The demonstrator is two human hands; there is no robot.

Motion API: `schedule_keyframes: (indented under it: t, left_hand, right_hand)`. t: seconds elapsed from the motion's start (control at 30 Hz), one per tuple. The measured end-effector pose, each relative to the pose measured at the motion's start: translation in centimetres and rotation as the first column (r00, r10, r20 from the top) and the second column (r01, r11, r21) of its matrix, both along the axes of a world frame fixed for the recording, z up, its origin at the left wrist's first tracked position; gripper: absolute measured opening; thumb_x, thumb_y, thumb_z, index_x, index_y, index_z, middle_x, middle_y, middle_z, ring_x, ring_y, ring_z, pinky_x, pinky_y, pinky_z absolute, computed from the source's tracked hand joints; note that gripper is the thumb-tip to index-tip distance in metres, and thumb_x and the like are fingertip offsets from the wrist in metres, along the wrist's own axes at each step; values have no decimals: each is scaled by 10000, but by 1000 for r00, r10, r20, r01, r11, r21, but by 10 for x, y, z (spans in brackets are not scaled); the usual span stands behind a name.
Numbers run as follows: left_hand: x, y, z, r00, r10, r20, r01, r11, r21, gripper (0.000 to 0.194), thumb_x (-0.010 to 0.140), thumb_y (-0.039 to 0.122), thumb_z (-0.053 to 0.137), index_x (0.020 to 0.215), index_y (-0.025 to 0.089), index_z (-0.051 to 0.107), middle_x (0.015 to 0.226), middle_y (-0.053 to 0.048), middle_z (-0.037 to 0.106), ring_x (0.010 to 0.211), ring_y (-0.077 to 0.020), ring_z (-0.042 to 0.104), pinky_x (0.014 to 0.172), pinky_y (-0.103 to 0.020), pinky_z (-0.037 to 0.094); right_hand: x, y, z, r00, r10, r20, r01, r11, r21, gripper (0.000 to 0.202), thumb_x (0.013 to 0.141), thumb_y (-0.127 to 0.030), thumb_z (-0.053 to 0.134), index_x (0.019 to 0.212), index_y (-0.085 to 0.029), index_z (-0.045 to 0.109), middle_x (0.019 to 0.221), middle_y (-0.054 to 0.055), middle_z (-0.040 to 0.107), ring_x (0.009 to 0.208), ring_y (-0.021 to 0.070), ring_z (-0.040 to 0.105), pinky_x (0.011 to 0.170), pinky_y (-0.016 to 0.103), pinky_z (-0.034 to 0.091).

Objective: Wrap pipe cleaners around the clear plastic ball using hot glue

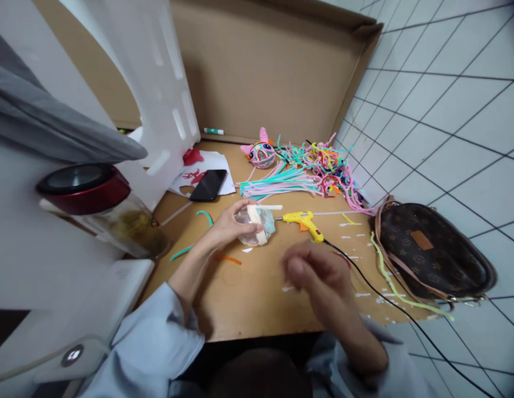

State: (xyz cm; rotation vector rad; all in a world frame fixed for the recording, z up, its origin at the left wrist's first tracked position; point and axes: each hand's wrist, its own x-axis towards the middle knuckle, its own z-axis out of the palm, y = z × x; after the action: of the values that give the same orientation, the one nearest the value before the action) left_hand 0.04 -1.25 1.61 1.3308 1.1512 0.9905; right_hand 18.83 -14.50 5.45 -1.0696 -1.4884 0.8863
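The left forearm (192, 265) slants up and inward from the lower left, bare beyond a rumpled blue-grey sleeve (152, 337), and the left hand (229, 225) is bent in a grip, its fingers (240, 204) arched along the far side and its thumb (252, 228) stretched across the near side. The right hand (323, 273), lower, closer to the body and slightly blurred, is raised with its fingers curled inward, fingertips hidden, and the thumb pointing forward, while the right forearm (362, 337) angles back toward the lower right.
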Motion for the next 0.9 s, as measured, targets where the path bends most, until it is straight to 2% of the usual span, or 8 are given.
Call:
schedule_keyframes:
  t: [0.07, 0.1, 0.17, 0.27, 0.37, 0.47, 0.7, 0.9]
  left_hand:
    - [-1, 0, -1, 1000, -1, 10, 1, 1000, 1, 783, 450, 376, 871, 1163, 164, 626, 879, -1, 646, 786, -174, 591, 743, -277, 482]
    - [-1, 0, -1, 1000, -5, 16, 5, 1000, -1, 784, 455, 377, 870, 1167, 163, 623, 876, -1, 646, 782, -172, 591, 743, -277, 481]
    - [-1, 0, -2, 999, -22, 35, 22, 1000, 0, 785, 467, 375, 867, 1178, 162, 612, 865, 6, 639, 768, -162, 581, 740, -272, 476]
    - [-2, 0, -2, 998, -44, 52, 43, 999, 10, 769, 477, 361, 866, 1172, 160, 605, 851, 16, 620, 752, -145, 560, 731, -257, 463]
    - [-2, 0, -1, 998, -53, 38, 52, 998, 20, 732, 484, 341, 868, 1147, 161, 613, 873, 14, 618, 767, -137, 552, 736, -244, 452]
    - [-2, 0, -1, 997, -59, 44, 59, 998, 4, 738, 484, 333, 868, 1152, 160, 606, 877, 14, 620, 768, -134, 548, 731, -240, 449]
    - [-4, 2, 0, 994, -63, 92, 66, 997, -30, 730, 470, 304, 865, 1133, 158, 598, 832, 28, 611, 733, -125, 545, 705, -237, 456]
    - [-5, 2, 1, 990, -95, 105, 99, 994, -33, 742, 474, 293, 874, 1151, 158, 603, 873, 23, 631, 769, -128, 572, 748, -240, 477]
  right_hand:
    - [5, 29, 5, 975, -196, 101, 186, 977, 100, 185, 893, -393, 665, 964, -223, 670, 739, -17, 602, 623, 110, 540, 578, 232, 467]
    - [6, 45, 6, 957, -240, 161, 213, 963, 165, 299, 842, -372, 717, 1094, -225, 657, 783, -13, 606, 613, 110, 526, 568, 238, 466]
    - [5, 72, 6, 931, -212, 298, 129, 953, 275, 511, 808, -337, 744, 1284, -224, 595, 906, 16, 622, 635, 118, 518, 598, 266, 490]
    - [0, 97, 9, 892, -153, 424, -44, 907, 418, 382, 875, -266, 673, 1253, -223, 636, 985, 54, 642, 772, 161, 593, 702, 300, 530]
    - [-5, 104, 13, 877, -72, 475, -181, 867, 464, 172, 935, -200, 580, 1031, -215, 722, 943, 59, 688, 863, 182, 654, 765, 302, 539]
    - [-5, 104, 10, 895, -76, 440, -174, 848, 501, 168, 930, -153, 566, 926, -207, 725, 899, 46, 733, 857, 176, 690, 769, 287, 539]
    - [1, 107, -16, 947, -25, 322, -137, 872, 470, 166, 913, -150, 576, 921, -216, 728, 912, 34, 781, 855, 162, 733, 773, 272, 563]
    - [4, 110, -35, 980, -4, 198, -84, 896, 435, 139, 911, -192, 614, 936, -237, 743, 934, 27, 792, 889, 175, 736, 836, 313, 564]
